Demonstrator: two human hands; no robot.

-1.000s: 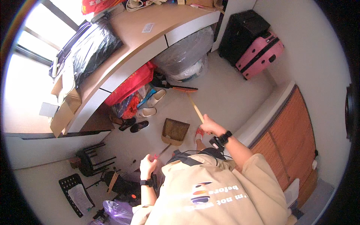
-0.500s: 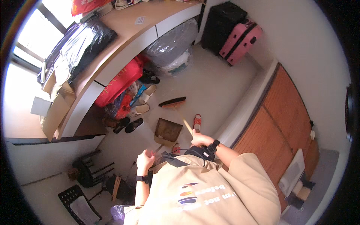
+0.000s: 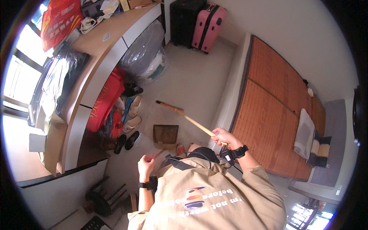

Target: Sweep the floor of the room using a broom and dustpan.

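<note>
In my right hand (image 3: pixel 227 139) is the light wooden handle of a broom (image 3: pixel 197 124), fingers wrapped around it. The handle slants up and left to a narrow orange-brown head with dark bristles, over the floor just beyond the dustpan. A brown dustpan (image 3: pixel 165 135) lies in front of me, its wide pan on the pale floor. Its thin handle runs back to my closed left hand (image 3: pixel 146 165), which grips the end. Dark straps circle both wrists. One of my feet, in a red sandal (image 3: pixel 180 148), shows partly beside the dustpan.
Black slippers (image 3: pixel 132 140) and cream shoes (image 3: pixel 132 124) line the floor on the left, by a red bag (image 3: pixel 104 103) under the long desk (image 3: pixel 111 46). A bed with a brown mat (image 3: pixel 264 126) borders the right. Pink (image 3: pixel 209 28) and black suitcases stand at the far end.
My right hand has moved right with the broom, whose handle now slants more. My view has turned, showing more of the bed. The left hand keeps hold of the dustpan.
</note>
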